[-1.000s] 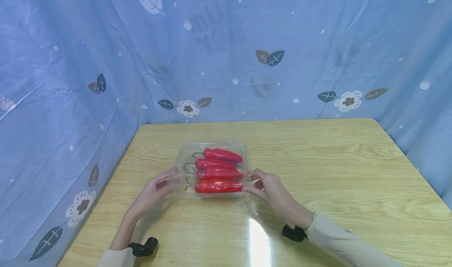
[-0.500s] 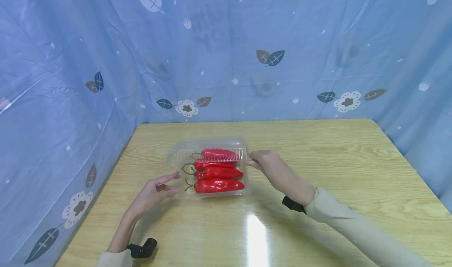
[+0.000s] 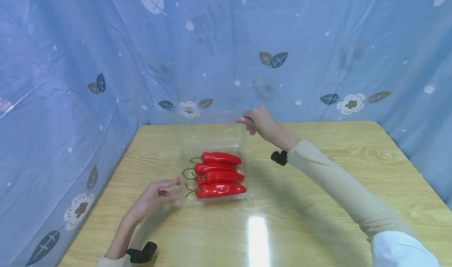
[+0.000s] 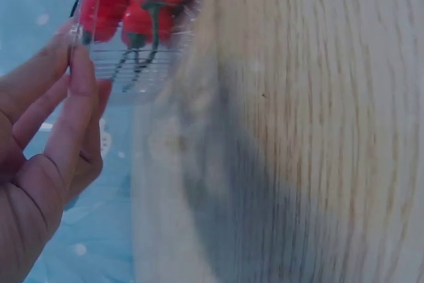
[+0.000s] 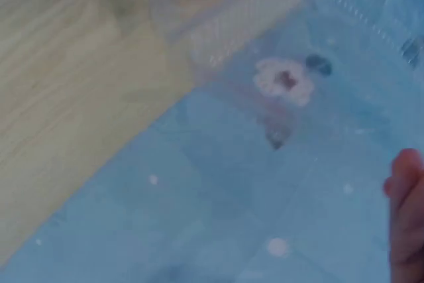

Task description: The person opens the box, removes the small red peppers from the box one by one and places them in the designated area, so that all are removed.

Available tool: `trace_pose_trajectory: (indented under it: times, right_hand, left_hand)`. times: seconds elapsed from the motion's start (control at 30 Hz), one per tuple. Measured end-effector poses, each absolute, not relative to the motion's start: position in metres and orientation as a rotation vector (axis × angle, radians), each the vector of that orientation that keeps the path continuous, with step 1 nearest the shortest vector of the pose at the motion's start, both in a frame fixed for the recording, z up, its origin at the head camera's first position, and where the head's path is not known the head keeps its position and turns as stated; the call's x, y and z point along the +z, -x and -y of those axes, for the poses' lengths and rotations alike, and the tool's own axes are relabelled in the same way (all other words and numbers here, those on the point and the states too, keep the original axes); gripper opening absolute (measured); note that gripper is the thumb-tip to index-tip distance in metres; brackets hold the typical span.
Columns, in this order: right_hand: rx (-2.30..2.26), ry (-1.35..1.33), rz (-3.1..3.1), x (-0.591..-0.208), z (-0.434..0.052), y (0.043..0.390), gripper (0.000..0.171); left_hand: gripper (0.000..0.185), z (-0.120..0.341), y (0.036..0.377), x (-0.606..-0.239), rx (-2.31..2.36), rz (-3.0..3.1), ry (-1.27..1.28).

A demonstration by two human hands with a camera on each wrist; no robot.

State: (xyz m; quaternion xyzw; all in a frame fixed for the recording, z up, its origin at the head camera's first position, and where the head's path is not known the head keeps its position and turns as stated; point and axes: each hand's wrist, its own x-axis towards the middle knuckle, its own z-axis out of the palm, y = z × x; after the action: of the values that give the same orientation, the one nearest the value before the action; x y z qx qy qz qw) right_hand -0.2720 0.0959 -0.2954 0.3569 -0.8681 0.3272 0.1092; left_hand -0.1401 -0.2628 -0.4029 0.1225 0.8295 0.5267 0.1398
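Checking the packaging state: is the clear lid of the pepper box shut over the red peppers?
No, the right hand holds the clear lid raised, leaving the red peppers uncovered.

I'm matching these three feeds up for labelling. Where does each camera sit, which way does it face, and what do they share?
Head: worn high, faces forward and down at the table; both hands and sleeves show.
Left wrist: beside the left hand, faces the clear box; fingers show.
Right wrist: by the right hand, faces the raised lid; one fingertip shows.
Shared: red peppers appear in all three.
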Motion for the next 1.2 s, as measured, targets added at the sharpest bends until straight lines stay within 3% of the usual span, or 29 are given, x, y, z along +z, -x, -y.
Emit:
trace_pose_trajectory:
  times: [0.53,0.8,1.2]
  right_hand:
    - [1.096,-1.0,2.581,-0.309,-0.074,0.335,0.04]
    - [1.031,-0.953,2.68,-0.348,-0.07,0.363,0.043]
    - [1.217,-0.79,2.872,-0.394,-0.06,0.382,0.042]
  left_hand:
    - [0.06,0.27,0.111,-0.397,1.506,-2.435,-0.253]
    - [0.059,0.265,0.089,-0.402,1.557,-2.379,-0.207]
    - [0.052,0.267,0.079,-0.398,1.497,-2.48,-0.411]
